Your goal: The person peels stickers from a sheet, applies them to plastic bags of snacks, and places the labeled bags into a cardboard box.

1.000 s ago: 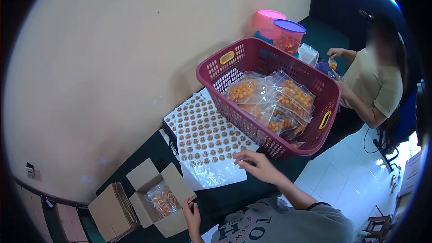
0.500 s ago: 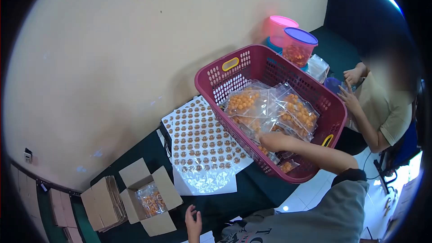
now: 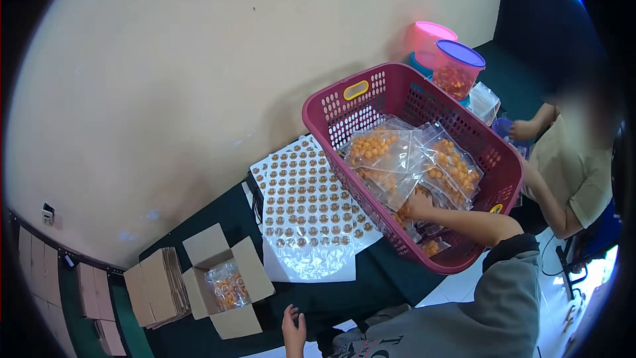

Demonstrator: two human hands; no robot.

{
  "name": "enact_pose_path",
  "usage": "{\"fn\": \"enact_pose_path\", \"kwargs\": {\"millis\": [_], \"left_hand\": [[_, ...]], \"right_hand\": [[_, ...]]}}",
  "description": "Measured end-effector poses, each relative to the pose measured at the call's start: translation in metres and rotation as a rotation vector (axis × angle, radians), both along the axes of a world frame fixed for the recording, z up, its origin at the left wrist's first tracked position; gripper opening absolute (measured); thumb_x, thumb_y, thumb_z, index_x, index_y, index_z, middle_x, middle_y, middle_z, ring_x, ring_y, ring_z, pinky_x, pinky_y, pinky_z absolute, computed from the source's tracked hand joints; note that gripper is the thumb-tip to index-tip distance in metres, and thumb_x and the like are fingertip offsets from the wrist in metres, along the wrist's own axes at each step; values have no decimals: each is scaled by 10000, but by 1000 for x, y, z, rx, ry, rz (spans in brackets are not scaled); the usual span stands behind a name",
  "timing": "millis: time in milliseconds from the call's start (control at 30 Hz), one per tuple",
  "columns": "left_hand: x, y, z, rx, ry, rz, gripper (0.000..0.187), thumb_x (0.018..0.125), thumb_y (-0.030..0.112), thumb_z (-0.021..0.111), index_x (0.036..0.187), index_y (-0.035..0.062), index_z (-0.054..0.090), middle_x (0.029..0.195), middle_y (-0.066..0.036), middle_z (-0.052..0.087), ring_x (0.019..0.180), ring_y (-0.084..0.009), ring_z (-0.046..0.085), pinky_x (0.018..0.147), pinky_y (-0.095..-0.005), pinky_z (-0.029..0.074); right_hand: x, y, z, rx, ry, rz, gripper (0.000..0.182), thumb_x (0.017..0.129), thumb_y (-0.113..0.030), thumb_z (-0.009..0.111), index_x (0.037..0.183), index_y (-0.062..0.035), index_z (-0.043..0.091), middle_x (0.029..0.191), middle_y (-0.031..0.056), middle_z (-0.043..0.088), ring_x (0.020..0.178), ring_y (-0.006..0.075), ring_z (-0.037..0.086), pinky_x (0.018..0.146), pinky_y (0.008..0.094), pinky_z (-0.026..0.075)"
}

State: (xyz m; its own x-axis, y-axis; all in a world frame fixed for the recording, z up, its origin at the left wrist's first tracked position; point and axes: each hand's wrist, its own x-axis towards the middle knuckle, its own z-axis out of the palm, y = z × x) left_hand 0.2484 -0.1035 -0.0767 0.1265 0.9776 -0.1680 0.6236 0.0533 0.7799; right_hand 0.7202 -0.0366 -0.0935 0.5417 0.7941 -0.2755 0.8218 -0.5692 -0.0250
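My right hand (image 3: 417, 205) reaches down into a maroon plastic basket (image 3: 353, 184), among clear bags of round orange snacks (image 3: 375, 147). Its fingers are hidden by the bags, so a grip cannot be made out. My left hand (image 3: 293, 328) is held low near the table's front edge, open, thumb apart from the fingers and nothing in it. An open cardboard box (image 3: 255, 272) stands to its upper left. Inside the box lie clear bags of orange snacks with round labels (image 3: 227, 285).
Sheets of round stickers (image 3: 308, 205) lie left of the basket. Flattened cartons (image 3: 156, 288) are stacked beyond the box. Lidded tubs, pink (image 3: 434, 43) and purple-topped (image 3: 457, 69), stand behind the basket. A co-worker (image 3: 570, 152) sits at the right, hands near a purple container.
My right hand has pushed slightly deeper among the bags in the basket. The view has shifted a little. The co-worker's hands have moved around the purple container.
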Motion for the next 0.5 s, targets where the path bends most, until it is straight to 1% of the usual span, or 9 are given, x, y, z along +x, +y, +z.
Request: {"fn": "enact_pose_path", "kwargs": {"millis": [67,100,167,200,300,333,400,433,500], "left_hand": [[4,3,5,-5,-17,-2,365,801,84,531,1138,-12,429,1010,-180,562,888,-258,576,778,-334,446],[4,3,7,-9,-31,-10,361,803,94,531,1132,-15,431,1006,-181,561,890,-272,574,779,-338,444],[5,3,8,-17,-35,-6,357,805,95,529,1130,-16,433,1005,-183,563,893,-271,575,780,-338,445],[5,4,8,-27,-37,-5,353,807,97,528,1128,-16,435,1004,-184,565,896,-270,577,781,-339,447],[0,3,5,-25,-38,-36,347,809,104,527,1124,-16,443,1005,-184,569,896,-266,581,781,-339,449],[-2,3,5,-24,-40,-34,347,809,104,527,1124,-16,443,1005,-184,569,896,-266,581,781,-339,449],[-4,4,5,-20,18,-53,340,809,103,531,1122,-4,452,1000,-173,578,893,-247,588,786,-333,449],[-5,5,7,-17,15,-50,340,809,103,531,1122,-4,452,1000,-173,578,893,-247,588,786,-333,449],[-5,5,11,-36,12,-43,330,811,112,530,1112,-5,462,1004,-175,578,895,-247,588,789,-330,448]], "right_hand": [[3,5,11,-120,67,66,711,557,-448,732,1060,-7,492,1053,177,534,975,289,523,832,427,402],[3,7,20,-119,64,70,711,557,-448,732,1060,-7,492,1053,177,534,975,289,523,832,427,402],[6,12,41,-309,228,130,592,551,-461,716,905,-4,589,929,155,608,872,270,582,780,445,428],[10,18,45,-306,223,132,592,551,-461,716,905,-4,589,929,155,608,872,270,582,780,445,428],[24,35,53,-500,277,278,529,523,-365,772,857,15,617,881,146,623,759,248,623,525,364,518],[30,33,55,-501,274,279,529,523,-365,772,857,15,617,881,146,623,759,248,623,525,364,518],[43,29,63,-526,387,135,548,508,-335,797,853,45,606,879,171,615,739,244,621,507,339,528],[28,14,109,-404,453,189,656,510,-375,796,918,77,555,903,190,601,738,255,617,518,325,520],[8,1,177,-435,458,175,711,507,-387,796,966,80,520,911,188,596,731,257,616,524,323,515]]}}
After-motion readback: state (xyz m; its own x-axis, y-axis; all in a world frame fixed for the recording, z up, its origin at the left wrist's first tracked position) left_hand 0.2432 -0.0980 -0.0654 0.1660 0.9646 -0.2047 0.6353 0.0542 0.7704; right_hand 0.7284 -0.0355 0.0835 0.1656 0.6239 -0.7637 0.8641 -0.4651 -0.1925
